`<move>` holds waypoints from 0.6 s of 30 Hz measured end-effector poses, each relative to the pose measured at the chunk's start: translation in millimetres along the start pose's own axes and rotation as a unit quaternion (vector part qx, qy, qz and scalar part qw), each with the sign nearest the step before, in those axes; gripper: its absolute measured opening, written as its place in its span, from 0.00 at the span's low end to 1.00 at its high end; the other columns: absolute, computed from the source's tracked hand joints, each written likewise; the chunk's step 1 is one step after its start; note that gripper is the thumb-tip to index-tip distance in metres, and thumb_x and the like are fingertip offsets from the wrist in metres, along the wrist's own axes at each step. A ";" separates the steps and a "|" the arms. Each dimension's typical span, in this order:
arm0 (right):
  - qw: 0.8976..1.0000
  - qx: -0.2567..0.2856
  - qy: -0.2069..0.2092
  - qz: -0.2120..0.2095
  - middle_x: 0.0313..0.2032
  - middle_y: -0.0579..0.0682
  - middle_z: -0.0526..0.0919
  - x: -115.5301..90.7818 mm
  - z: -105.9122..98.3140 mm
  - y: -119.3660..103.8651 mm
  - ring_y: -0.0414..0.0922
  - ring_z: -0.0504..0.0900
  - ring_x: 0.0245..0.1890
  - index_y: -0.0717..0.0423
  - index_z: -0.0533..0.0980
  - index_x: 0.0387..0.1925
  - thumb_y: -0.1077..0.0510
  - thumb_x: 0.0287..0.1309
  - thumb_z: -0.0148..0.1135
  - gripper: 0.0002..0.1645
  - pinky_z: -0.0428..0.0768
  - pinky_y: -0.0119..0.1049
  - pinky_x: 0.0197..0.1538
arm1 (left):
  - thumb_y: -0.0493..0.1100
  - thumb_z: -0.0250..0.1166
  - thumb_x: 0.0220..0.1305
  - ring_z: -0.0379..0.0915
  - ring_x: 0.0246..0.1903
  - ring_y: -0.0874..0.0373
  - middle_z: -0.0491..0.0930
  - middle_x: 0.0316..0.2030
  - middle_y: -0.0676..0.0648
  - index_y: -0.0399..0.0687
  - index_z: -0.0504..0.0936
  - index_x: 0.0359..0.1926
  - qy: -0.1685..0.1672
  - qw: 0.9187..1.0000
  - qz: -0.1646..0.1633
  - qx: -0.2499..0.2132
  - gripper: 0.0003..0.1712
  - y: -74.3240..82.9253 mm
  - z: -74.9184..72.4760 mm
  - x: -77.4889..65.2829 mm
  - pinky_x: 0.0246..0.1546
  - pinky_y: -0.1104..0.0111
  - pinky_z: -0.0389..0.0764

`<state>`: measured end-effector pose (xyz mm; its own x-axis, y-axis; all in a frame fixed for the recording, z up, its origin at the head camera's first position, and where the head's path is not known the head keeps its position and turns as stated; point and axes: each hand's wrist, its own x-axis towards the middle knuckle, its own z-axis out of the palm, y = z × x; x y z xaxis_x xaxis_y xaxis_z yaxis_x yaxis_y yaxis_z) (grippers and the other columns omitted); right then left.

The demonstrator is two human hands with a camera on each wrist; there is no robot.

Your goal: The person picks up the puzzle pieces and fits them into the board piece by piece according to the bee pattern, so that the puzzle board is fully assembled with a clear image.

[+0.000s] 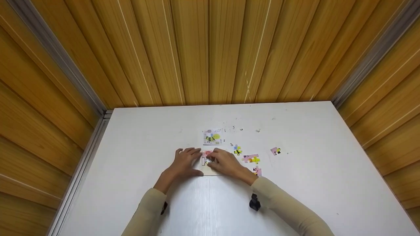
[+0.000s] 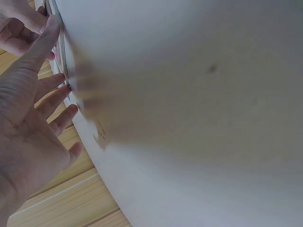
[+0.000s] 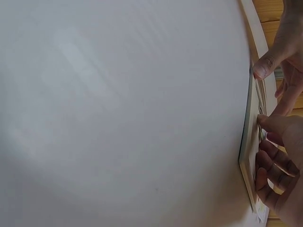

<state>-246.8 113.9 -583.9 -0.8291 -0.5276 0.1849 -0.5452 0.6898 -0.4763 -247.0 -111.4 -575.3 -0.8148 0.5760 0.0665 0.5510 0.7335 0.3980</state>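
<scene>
A small wooden puzzle board (image 1: 213,171) lies flat on the white table, with pink picture pieces (image 1: 206,153) set along its upper left part. My left hand (image 1: 184,163) rests at the board's left side, its fingers spread along the edge and the thumb at the near left corner. Over the middle of the board my right hand (image 1: 227,163) pinches a puzzle piece (image 1: 209,160), mostly hidden by the fingers. In the right wrist view, the right thumb and fingers are right at the top of the board (image 3: 246,151), with the left thumb near its other end.
Beyond the board lies a square bee picture card (image 1: 212,137). To the right are a blue-and-yellow piece (image 1: 237,150), joined pink-and-yellow pieces (image 1: 251,158), a pink piece (image 1: 258,171) partly behind the right wrist, and a lone piece (image 1: 276,150) farther out. Wood-look panels (image 1: 210,52) surround the table.
</scene>
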 end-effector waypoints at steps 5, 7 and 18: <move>1.000 0.008 0.000 0.012 0.35 0.48 0.83 0.5 0.3 -0.1 0.41 0.80 0.32 0.57 0.87 0.43 0.54 0.59 0.73 0.13 0.79 0.35 0.36 | 0.60 0.79 0.49 0.67 0.69 0.38 0.74 0.69 0.40 0.41 0.77 0.66 -0.003 1.000 -0.004 0.004 0.47 0.6 1.5 -0.2 0.66 0.33 0.60; 1.000 0.011 -0.001 0.018 0.35 0.48 0.83 0.3 0.4 -0.4 0.41 0.80 0.32 0.56 0.88 0.42 0.54 0.59 0.73 0.12 0.78 0.35 0.36 | 0.60 0.79 0.49 0.67 0.69 0.38 0.74 0.69 0.40 0.41 0.77 0.66 -0.004 1.000 -0.004 0.008 0.47 0.8 2.3 -0.5 0.66 0.33 0.61; 0.999 0.036 -0.020 0.031 0.37 0.49 0.84 3.7 -2.1 -0.9 0.40 0.78 0.33 0.56 0.88 0.47 0.54 0.59 0.72 0.15 0.77 0.32 0.36 | 0.59 0.79 0.49 0.67 0.69 0.38 0.74 0.69 0.40 0.41 0.77 0.66 -0.004 1.000 -0.004 -0.002 0.47 1.0 -0.2 -0.8 0.66 0.33 0.59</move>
<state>-249.7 112.4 -581.0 -0.8551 -0.5044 0.1199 -0.4812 0.6859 -0.5460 -245.9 -111.2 -574.8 -0.8179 0.5727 0.0548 0.5429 0.7368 0.4029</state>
